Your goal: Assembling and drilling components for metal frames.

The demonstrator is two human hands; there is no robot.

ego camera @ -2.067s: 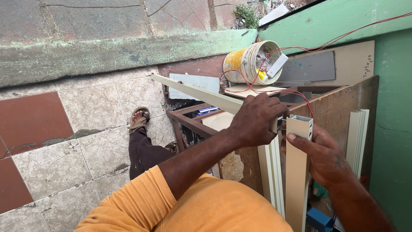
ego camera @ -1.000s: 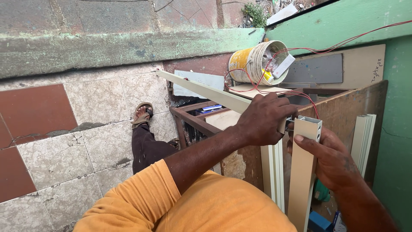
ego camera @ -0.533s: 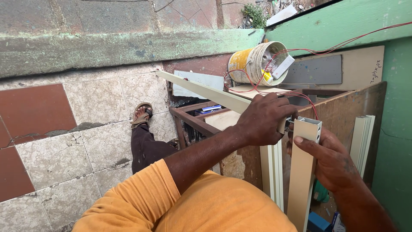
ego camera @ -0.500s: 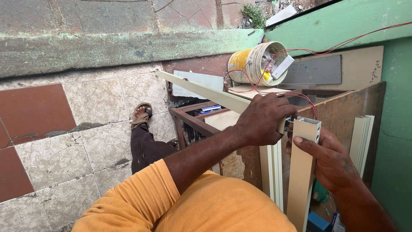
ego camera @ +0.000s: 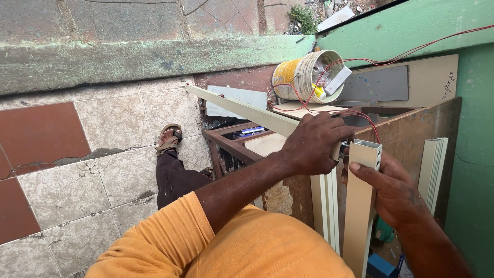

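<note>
A long cream profile strip (ego camera: 242,109) is clasped at its near end by the left hand (ego camera: 314,146), fingers closed over it. Just right of that strip's near end, an upright hollow cream section (ego camera: 360,206) is held by the right hand (ego camera: 396,193), thumb across its front. Beyond the strip, a yellow-stained bucket (ego camera: 303,77) lies tipped, with red wire (ego camera: 329,105) trailing from it

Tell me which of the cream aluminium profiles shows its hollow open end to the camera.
The upright profile gripped by the right hand: its hollow square end faces up. The long profile under the left hand lies slanted, showing only its flat face.
</note>
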